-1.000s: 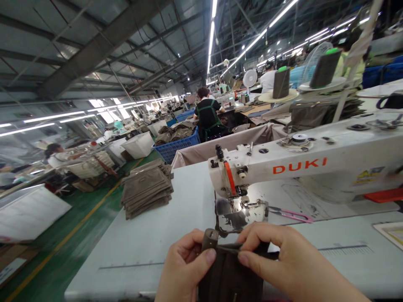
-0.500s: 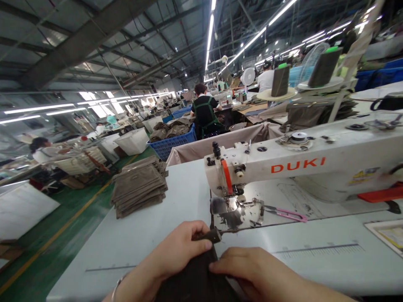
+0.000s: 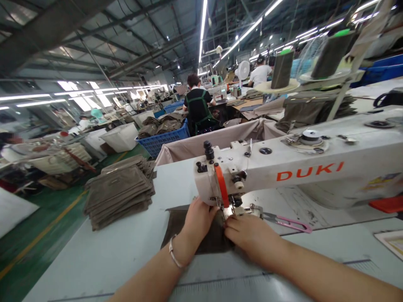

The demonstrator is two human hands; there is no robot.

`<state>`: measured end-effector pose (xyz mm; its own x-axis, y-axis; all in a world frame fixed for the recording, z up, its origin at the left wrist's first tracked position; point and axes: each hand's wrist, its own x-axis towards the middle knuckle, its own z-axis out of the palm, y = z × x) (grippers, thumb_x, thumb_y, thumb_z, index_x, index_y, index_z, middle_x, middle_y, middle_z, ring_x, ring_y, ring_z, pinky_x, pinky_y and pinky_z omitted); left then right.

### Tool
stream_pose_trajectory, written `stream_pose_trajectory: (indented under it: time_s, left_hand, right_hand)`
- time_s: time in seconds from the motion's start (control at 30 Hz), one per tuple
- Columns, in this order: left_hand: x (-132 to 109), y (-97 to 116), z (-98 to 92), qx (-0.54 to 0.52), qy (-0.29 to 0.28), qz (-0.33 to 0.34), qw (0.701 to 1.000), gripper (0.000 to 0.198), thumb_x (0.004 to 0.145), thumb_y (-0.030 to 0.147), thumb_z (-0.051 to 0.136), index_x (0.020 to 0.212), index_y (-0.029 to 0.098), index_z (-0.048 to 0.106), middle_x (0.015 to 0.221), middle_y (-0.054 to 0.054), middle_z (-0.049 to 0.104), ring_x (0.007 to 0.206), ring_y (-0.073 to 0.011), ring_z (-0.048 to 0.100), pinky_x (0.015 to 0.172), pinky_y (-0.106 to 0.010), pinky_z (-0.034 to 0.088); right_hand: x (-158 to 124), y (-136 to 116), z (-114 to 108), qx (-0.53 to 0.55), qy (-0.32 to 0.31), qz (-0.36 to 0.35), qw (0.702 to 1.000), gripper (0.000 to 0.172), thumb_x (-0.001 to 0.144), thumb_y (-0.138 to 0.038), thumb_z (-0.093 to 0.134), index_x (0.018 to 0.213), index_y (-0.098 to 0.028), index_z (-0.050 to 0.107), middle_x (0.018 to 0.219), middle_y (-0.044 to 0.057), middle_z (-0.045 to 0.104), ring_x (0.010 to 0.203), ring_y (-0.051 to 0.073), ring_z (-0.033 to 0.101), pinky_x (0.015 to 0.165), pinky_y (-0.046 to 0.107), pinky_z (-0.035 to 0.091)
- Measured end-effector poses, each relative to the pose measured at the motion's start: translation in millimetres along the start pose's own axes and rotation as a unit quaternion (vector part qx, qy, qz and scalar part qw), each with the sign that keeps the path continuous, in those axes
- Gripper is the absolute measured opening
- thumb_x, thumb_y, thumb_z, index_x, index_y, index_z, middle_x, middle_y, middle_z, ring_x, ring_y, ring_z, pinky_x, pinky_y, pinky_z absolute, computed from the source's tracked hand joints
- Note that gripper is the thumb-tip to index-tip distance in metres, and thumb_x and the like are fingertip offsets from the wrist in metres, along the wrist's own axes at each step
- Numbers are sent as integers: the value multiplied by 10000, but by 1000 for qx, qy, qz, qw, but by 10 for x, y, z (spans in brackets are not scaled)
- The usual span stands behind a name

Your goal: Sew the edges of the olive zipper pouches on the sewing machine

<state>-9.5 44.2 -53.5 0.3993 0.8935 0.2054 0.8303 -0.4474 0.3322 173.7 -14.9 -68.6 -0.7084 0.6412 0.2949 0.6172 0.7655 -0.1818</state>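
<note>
A dark brown fabric piece (image 3: pixel 210 243) lies flat on the table under the head of the sewing machine (image 3: pixel 252 170). My left hand (image 3: pixel 199 219) is on top of it, left of the needle area, fingers closed on the cloth and fingertips partly hidden behind the machine head. Close to the presser foot (image 3: pixel 227 212), my right hand (image 3: pixel 247 233) grips the fabric's right edge with bent fingers. Pink-handled thread snips (image 3: pixel 292 224) rest on the machine bed, just beyond my right hand.
A stack of brown fabric pieces (image 3: pixel 121 191) sits at the table's left edge. Behind the machine is a cloth-lined bin (image 3: pixel 170 153), with a blue crate (image 3: pixel 163 141) beside it. A co-worker (image 3: pixel 199 105) sits farther back. Thread cones (image 3: pixel 282 69) stand above the machine.
Both hands have moved forward from the table's front to the needle area, bringing the fabric along. The cloth, folded in my grip before, now lies spread under the machine head.
</note>
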Motion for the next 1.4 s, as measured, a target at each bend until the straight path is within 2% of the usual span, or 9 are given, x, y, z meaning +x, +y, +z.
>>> stream_pose_trajectory:
  time_s: [0.07,0.13,0.27,0.4,0.67,0.9,1.2,1.3,1.4]
  left_hand:
    - [-201,27,-18,-12,-12,33,999,151,888,179,573,982,194,690,1049,-82,660,1038,-257,582,945,-413,465]
    - [-361,51,-47,-26,-23,79,996,261,884,129,563,1111,222,653,1161,-58,628,1115,-223,553,1004,-400,449]
    - [-470,56,-90,-45,-36,142,988,363,884,77,528,1227,186,571,1243,-63,600,1190,-205,520,1060,-410,427]
    - [-468,48,-86,-48,-47,145,987,386,884,70,513,1247,199,550,1258,-61,599,1185,-201,534,1053,-407,443]
    - [-515,124,-65,-38,-18,142,989,356,873,60,488,1200,180,563,1230,-75,604,1150,-213,554,1029,-394,468]
    - [-483,57,-58,-45,-29,158,986,355,897,70,472,1225,185,541,1250,-76,594,1181,-215,533,1048,-413,441]
    - [-471,9,-29,-61,-47,133,988,347,928,102,460,1246,218,535,1272,-64,576,1201,-212,512,1069,-423,413]
    - [-523,27,-85,-47,-66,138,987,412,901,198,565,1305,190,483,1337,-89,524,1254,-238,461,1084,-449,397]
    - [-619,71,-164,-28,-92,170,981,694,776,378,736,1357,153,432,1390,-123,471,1296,-300,406,1086,-489,392]
  right_hand:
    - [-82,-22,15,12,6,0,1000,132,882,-99,529,924,-163,637,972,70,666,958,202,596,874,341,480]
    - [-129,-41,44,28,15,5,999,161,899,-98,501,973,-156,632,1015,77,663,1004,197,586,902,345,472]
    - [-153,-54,87,72,58,-3,996,193,909,-88,460,976,-151,630,1016,77,663,1034,196,579,933,365,461]
    - [-157,-48,70,91,71,-19,993,215,921,-84,422,940,-155,625,987,69,665,1013,178,586,927,344,464]
    - [-182,-44,32,91,47,-14,995,179,893,-87,447,897,-167,607,928,64,660,954,175,604,883,329,477]
    - [-165,-63,-5,80,51,-3,996,211,867,-75,439,888,-176,624,931,78,666,909,172,619,825,309,500]
    - [-150,-100,71,93,61,6,994,229,891,-84,434,953,-172,636,956,63,680,957,174,620,841,312,494]
    - [-193,-72,-98,107,57,9,993,254,874,-67,455,992,-199,637,997,38,680,968,171,608,886,334,466]
    - [-321,30,-430,134,-13,66,989,346,780,-15,494,985,-258,634,1030,15,650,1040,209,550,933,395,422]
